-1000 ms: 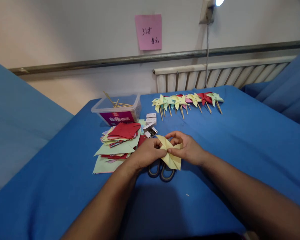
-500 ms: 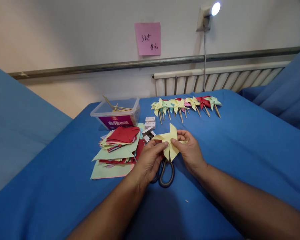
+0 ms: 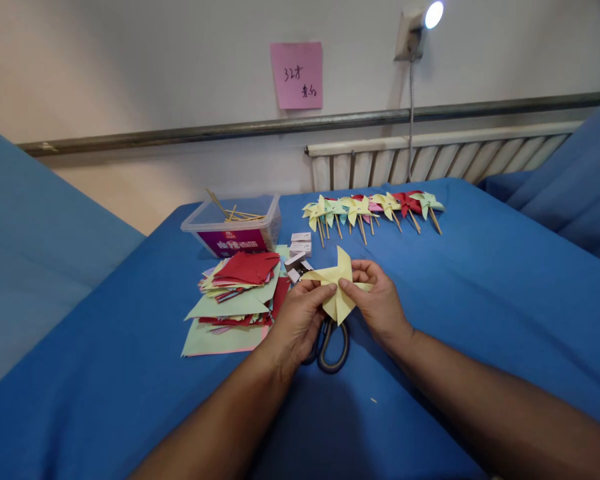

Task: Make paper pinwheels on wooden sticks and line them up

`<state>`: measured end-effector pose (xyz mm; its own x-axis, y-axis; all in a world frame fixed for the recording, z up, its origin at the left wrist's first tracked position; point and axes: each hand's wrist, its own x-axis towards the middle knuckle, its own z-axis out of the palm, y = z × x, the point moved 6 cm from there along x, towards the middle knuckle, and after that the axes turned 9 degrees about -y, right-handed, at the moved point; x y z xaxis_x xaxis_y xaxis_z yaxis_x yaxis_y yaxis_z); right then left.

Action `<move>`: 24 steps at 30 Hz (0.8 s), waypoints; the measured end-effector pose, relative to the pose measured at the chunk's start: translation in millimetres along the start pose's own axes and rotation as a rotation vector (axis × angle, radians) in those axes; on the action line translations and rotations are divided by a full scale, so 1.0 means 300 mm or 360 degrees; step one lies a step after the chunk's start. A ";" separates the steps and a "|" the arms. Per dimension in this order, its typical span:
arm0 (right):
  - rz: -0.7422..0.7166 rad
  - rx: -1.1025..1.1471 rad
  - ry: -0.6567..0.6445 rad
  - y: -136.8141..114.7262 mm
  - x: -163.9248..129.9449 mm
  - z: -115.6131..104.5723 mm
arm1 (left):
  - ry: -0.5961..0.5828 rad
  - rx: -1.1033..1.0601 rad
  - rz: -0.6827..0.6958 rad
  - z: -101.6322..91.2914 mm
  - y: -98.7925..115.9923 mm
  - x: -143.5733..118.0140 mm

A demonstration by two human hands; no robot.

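Both hands pinch a folded yellow paper pinwheel (image 3: 338, 285) at its centre, just above the blue cloth. My left hand (image 3: 297, 319) grips it from the left with thumb and fingers. From the right, my right hand (image 3: 377, 303) holds the same centre. Under the hands lie scissors (image 3: 330, 345) with dark looped handles. A stack of red, green and yellow paper squares (image 3: 237, 293) sits just left of my left hand.
A row of finished pinwheels on sticks (image 3: 373, 208) lies at the table's far side. A clear plastic box with wooden sticks (image 3: 233, 227) stands far left, small white boxes (image 3: 300, 243) beside it. A radiator (image 3: 430, 160) and wall with a pink note (image 3: 297, 75) are behind.
The hands lifted the yellow pinwheel up and a little away from me, turning it so a point stands upward. The scissors under them became more visible.
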<state>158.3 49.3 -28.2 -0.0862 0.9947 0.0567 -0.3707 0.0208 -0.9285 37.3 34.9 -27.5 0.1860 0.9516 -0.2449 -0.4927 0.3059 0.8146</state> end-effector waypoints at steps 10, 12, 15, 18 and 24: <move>0.0019 -0.0011 -0.0099 0.002 0.004 0.005 | -0.0005 0.0068 0.0041 0.004 0.003 0.001; 0.0010 -0.0029 -0.0129 0.003 0.003 0.008 | 0.0003 0.0076 0.0064 0.006 0.014 -0.002; -0.0157 -0.0161 -0.0107 -0.015 -0.002 -0.003 | 0.0017 0.0039 0.0111 0.005 0.042 -0.008; -0.0475 -0.0495 -0.0110 -0.063 -0.019 -0.007 | 0.0056 -0.0034 0.0165 -0.010 0.077 -0.011; -0.0990 -0.1290 -0.0436 -0.145 -0.078 0.071 | 0.0102 -0.0093 0.0239 -0.032 0.119 -0.013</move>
<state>156.9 22.8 18.7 -0.3364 0.7309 0.5938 0.2985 0.6808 -0.6689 10.9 42.3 -2.6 0.0527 0.9862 -0.1571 -0.5599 0.1594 0.8131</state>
